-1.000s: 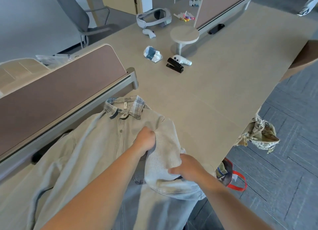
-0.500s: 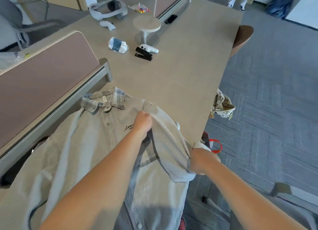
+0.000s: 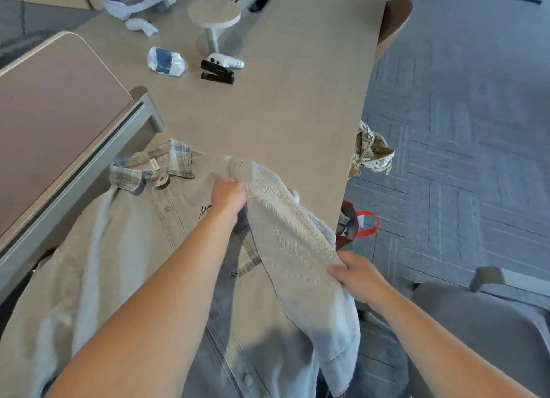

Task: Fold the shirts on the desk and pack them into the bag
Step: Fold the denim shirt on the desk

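Shirt [image 3: 119, 248], pale denim with a plaid collar, is lying front up at the near end of the worktop [image 3: 282, 114], hem trailing off the near edge. Left hand [image 3: 227, 196] is bunching fabric beside the chest lettering. Right hand [image 3: 354, 275] is gripping the sleeve [image 3: 291, 234] at the worktop's side edge. Red-handled bag [image 3: 348, 228] is sitting on the floor [image 3: 461, 159] just beneath.
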A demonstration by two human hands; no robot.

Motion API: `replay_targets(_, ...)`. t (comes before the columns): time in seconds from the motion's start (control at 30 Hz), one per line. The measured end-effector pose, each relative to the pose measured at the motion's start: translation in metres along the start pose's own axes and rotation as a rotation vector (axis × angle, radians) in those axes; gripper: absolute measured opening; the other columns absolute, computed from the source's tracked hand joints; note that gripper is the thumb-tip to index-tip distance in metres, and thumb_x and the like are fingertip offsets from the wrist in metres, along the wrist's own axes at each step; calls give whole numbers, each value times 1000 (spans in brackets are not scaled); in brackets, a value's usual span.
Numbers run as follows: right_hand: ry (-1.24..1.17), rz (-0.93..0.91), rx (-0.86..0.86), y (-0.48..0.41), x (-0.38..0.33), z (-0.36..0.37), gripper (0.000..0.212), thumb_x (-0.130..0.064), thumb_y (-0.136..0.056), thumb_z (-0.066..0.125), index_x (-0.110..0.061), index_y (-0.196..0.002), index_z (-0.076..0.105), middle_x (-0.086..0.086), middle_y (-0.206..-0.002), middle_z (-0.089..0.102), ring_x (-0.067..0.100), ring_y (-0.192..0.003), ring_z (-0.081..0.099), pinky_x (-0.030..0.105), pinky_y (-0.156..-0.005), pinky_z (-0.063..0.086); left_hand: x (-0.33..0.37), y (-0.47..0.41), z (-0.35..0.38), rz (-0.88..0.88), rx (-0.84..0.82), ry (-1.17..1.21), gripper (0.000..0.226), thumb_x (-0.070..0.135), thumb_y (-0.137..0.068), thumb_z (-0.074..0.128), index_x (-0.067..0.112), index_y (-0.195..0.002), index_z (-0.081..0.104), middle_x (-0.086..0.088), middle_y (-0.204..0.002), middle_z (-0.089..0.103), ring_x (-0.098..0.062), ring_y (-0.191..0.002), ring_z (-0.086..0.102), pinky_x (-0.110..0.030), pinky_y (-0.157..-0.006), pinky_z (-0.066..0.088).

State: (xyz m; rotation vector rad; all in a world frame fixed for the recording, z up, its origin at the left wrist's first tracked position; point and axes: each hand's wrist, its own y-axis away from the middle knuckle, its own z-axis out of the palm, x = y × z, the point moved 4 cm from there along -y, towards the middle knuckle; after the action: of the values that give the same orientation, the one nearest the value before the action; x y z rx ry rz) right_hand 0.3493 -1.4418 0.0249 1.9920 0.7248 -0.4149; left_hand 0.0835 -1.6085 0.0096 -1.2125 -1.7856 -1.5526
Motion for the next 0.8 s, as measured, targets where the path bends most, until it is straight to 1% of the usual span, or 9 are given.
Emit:
replay_targets(0.07, -9, -2, -14, -5, 2, 3, 20, -27, -101, 52, -20, -111, 68, -2, -108, 69, 17, -99, 64, 36, -83, 49, 4, -1, 9, 34, -43, -62, 41, 36, -89, 60, 6, -116, 55, -1, -83, 56, -23, -74, 54, -25, -54, 35)
replay_targets(0.13, -38, 5, -7, -11, 5, 5, 23, -29, -101, 53, -15, -108, 70, 5, -107, 71, 21, -98, 66, 40, -87, 51, 11, 3, 17, 110, -84, -239, 73, 36, -87, 69, 4, -146, 40, -1, -117, 58, -18, -86, 61, -18, -59, 43)
replay_targets(0.2, -122, 24, 24, -14, 6, 5, 26, -31, -99, 55, -11, -107, 69, 13, -106, 72, 29, -99, 68, 43, -86, 53, 15, 1, 23, 195, -50, -342, 65, 15, -90, 63, 9, -149, 37, 1, -123, 54, -16, -85, 61, -14, -51, 42)
replay_targets(0.27, -243, 45, 51, -18, 10, 3, 33, -37, -95, 60, -9, -108, 69, 18, -109, 70, 38, -103, 66, 45, -83, 54, 23, 2, 17, 260, 16, -334, 49, 9, -92, 54, 12, -141, 47, 3, -119, 54, -18, -101, 58, -21, -70, 42)
replay_targets(0.37, -401, 52, 55, -23, 14, -1, 46, -50, -82, 67, -10, -103, 69, 22, -108, 68, 44, -99, 67, 38, -73, 46, 29, -3, 2, 336, -39, -229, 44, 5, -97, 50, 21, -137, 56, 7, -137, 54, -13, -123, 52, -26, -94, 43)
replay_targets(0.47, -485, 24, 64, -32, 14, -4, 56, -57, -71, 68, -8, -96, 67, 23, -89, 64, 26, -75, 59, 38, -71, 41, 23, -12, -20, 321, -109, -51, 36, 4, -95, 55, 29, -110, 75, 1, -131, 65, -18, -123, 59, -36, -108, 45)
replay_targets(0.57, -557, 3, 69, -45, 15, -2, 17, -30, -94, 66, -15, -94, 74, 18, -96, 73, 25, -81, 66, 38, -74, 48, -1, -24, -41, 142, -137, 133, 34, 1, -96, 56, 25, -87, 80, -5, -111, 73, -24, -104, 65, -37, -92, 55)
replay_targets(0.7, -303, 11, 162, -55, 21, 5, 12, -27, -96, 62, -25, -93, 73, 3, -93, 74, 27, -89, 69, 32, -73, 52, -21, -25, -56, 16, -222, -11, 27, 1, -99, 53, 17, -95, 74, 5, -70, 69, -8, -57, 54, -16, -44, 42)
replay_targets(0.8, -220, 12, 182, -55, 27, 10, 9, -25, -93, 64, -21, -90, 72, 7, -87, 73, 31, -76, 66, 28, -60, 43, -21, -31, -62, -7, -240, -166, 24, 1, -97, 55, 15, -102, 74, 4, -61, 56, -7, -47, 37, -18, -46, 28)
